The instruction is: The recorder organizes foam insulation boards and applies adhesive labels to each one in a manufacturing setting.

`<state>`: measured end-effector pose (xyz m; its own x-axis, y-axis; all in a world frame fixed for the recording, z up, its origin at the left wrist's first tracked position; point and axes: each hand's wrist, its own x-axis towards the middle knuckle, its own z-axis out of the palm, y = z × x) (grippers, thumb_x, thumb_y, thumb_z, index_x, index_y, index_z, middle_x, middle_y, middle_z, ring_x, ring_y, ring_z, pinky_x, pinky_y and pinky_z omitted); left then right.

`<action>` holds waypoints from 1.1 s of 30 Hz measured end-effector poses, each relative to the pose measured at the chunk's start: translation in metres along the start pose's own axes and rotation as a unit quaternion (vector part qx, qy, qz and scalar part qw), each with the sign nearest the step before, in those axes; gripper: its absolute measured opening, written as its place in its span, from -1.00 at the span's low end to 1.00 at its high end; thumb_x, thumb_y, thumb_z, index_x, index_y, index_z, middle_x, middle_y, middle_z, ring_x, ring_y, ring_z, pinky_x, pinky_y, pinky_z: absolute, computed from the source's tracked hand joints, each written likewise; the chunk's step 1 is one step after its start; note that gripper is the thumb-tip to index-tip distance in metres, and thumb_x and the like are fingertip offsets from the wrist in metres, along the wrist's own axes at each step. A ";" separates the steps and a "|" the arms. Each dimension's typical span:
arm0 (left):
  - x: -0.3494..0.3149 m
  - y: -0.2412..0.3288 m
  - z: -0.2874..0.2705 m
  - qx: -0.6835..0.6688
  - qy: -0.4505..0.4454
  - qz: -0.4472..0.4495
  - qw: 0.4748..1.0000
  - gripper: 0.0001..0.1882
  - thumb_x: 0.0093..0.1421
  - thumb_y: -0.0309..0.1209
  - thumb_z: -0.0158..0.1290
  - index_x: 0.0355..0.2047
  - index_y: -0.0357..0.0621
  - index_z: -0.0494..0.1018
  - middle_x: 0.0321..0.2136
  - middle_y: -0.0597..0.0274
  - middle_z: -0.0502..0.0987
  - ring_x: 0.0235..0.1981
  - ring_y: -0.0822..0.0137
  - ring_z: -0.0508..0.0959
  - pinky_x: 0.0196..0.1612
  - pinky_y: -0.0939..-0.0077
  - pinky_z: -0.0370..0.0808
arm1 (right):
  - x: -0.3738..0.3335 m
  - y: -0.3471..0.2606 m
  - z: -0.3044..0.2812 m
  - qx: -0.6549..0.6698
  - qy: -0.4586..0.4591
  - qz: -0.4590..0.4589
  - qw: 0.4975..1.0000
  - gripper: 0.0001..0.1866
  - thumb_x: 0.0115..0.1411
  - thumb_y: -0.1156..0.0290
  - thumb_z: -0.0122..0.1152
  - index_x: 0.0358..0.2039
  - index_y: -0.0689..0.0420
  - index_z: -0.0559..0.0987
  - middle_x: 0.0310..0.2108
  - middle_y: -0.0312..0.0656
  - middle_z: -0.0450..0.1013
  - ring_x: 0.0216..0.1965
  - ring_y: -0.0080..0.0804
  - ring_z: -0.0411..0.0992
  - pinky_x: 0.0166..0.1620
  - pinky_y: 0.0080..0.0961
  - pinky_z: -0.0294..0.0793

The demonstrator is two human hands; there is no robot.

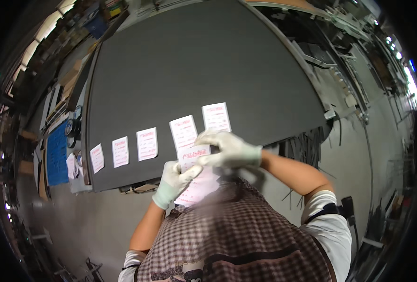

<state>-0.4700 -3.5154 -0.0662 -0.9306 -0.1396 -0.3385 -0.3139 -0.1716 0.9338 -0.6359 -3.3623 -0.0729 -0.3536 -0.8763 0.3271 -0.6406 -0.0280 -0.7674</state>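
Left hand (172,183): pinching held slips (200,185), above the apron (236,223); right hand (229,149): at their top edge, grip unclear; done: five printed slips (147,144) apparently laid along the worktop's (185,70) near side; remaining: held slips, not yet down.

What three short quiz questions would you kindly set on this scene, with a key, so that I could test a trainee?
1. Count: how many separate printed sheets lie in a row on the dark table?
2. True or false: the gloves the person wears are black.
3. Open: what does the person's left hand hold?

Key:
1. Five, spaced apart, the rightmost one lying partly behind the right hand.
2. False; the gloves are whitish.
3. White papers with red print, held in front of the person, at the near edge of the table.
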 end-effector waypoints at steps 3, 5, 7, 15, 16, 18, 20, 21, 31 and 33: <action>-0.001 0.004 0.013 0.092 -0.015 -0.009 0.996 -0.74 0.15 -0.37 0.21 -0.24 -0.33 0.57 -0.40 0.28 0.60 -0.38 0.60 0.52 -0.30 0.65 0.49 | -0.006 -0.009 -0.038 0.214 0.031 0.235 0.948 -0.77 0.13 0.44 0.23 -0.21 0.25 0.63 -0.29 -0.20 0.57 -0.24 -0.55 0.48 -0.13 -0.55 0.49; -0.001 -0.008 0.017 0.106 -0.012 0.036 0.994 -0.73 0.14 -0.37 0.22 -0.24 -0.34 0.57 -0.39 0.26 0.61 -0.37 0.58 0.53 -0.27 0.64 0.49 | -0.020 0.023 -0.079 0.213 0.119 0.167 0.955 -0.73 0.15 0.46 0.18 -0.13 0.27 0.61 -0.29 -0.21 0.57 -0.32 -0.58 0.47 -0.23 -0.61 0.51; -0.002 -0.009 0.021 0.125 -0.007 0.064 0.990 -0.72 0.14 -0.37 0.22 -0.22 -0.35 0.56 -0.35 0.20 0.62 -0.34 0.54 0.55 -0.21 0.62 0.50 | -0.035 0.047 -0.112 0.237 0.165 0.181 0.940 -0.48 0.14 0.46 0.22 0.12 0.32 0.40 -0.33 -0.17 0.54 -0.30 -0.60 0.47 -0.23 -0.64 0.49; 0.016 -0.011 0.025 0.148 0.023 0.022 0.988 -0.78 0.17 -0.37 0.16 -0.37 -0.36 0.56 -0.53 0.37 0.55 -0.48 0.65 0.44 -0.41 0.69 0.40 | -0.044 0.097 -0.134 -0.286 0.133 0.059 0.947 -0.44 -0.01 0.14 0.31 0.01 0.10 0.52 -0.21 -0.11 0.48 -0.08 -0.27 0.38 0.05 -0.35 0.37; 0.018 -0.008 0.033 0.112 0.037 0.030 0.993 -0.76 0.20 -0.35 0.15 -0.41 -0.36 0.55 -0.57 0.43 0.50 -0.52 0.67 0.37 -0.46 0.69 0.34 | -0.038 0.068 -0.123 -0.303 0.132 0.013 0.944 -0.48 -0.03 0.10 0.30 -0.06 0.07 0.57 -0.20 -0.12 0.46 -0.02 -0.21 0.35 0.10 -0.32 0.33; 0.028 -0.017 0.033 0.116 0.030 0.066 0.991 -0.71 0.24 -0.33 0.12 -0.48 -0.35 0.52 -0.62 0.48 0.39 -0.56 0.67 0.27 -0.52 0.67 0.26 | -0.036 0.022 -0.086 -0.039 -0.007 0.071 0.997 -0.60 -0.03 0.16 0.31 -0.20 0.09 0.59 -0.23 -0.15 0.48 -0.06 -0.21 0.38 0.05 -0.35 0.37; 0.038 -0.014 0.040 0.073 0.000 0.046 0.996 -0.65 0.29 -0.29 0.07 -0.54 -0.33 0.48 -0.65 0.51 0.31 -0.58 0.67 0.20 -0.54 0.66 0.21 | -0.042 0.008 -0.055 0.015 -0.086 0.060 0.994 -0.66 -0.04 0.17 0.34 -0.30 0.12 0.59 -0.32 -0.14 0.49 -0.14 -0.21 0.42 -0.01 -0.35 0.40; 0.043 -0.017 0.043 0.066 -0.011 0.045 0.997 -0.59 0.30 -0.21 0.05 -0.58 -0.29 0.43 -0.66 0.55 0.29 -0.60 0.68 0.18 -0.57 0.67 0.16 | -0.045 0.001 -0.048 0.046 -0.078 0.123 0.988 -0.70 -0.01 0.21 0.33 -0.33 0.13 0.60 -0.35 -0.14 0.50 -0.18 -0.22 0.43 -0.06 -0.36 0.42; 0.062 -0.009 0.086 0.037 -0.102 0.028 0.994 -0.68 0.21 -0.35 0.13 -0.10 -0.32 0.55 -0.32 0.24 0.63 -0.31 0.58 0.52 -0.22 0.62 0.49 | -0.090 -0.001 -0.079 0.055 -0.050 0.221 0.972 -0.78 0.22 0.33 0.15 -0.27 0.24 0.55 -0.39 -0.02 0.51 -0.29 -0.18 0.50 -0.16 -0.35 0.50; 0.072 -0.020 0.090 0.047 -0.095 0.009 0.994 -0.67 0.21 -0.33 0.14 -0.12 -0.34 0.54 -0.34 0.25 0.62 -0.32 0.57 0.52 -0.24 0.62 0.49 | -0.091 -0.007 -0.087 0.018 -0.031 0.254 0.966 -0.73 0.21 0.26 0.18 -0.30 0.24 0.54 -0.36 -0.06 0.51 -0.27 -0.18 0.50 -0.17 -0.35 0.48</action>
<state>-0.5472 -3.4342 -0.0990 -0.9523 0.0468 -0.3016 -0.3045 -0.0772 0.9494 -0.6591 -3.2405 -0.0495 -0.5742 -0.8083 -0.1305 -0.3696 0.3981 -0.8396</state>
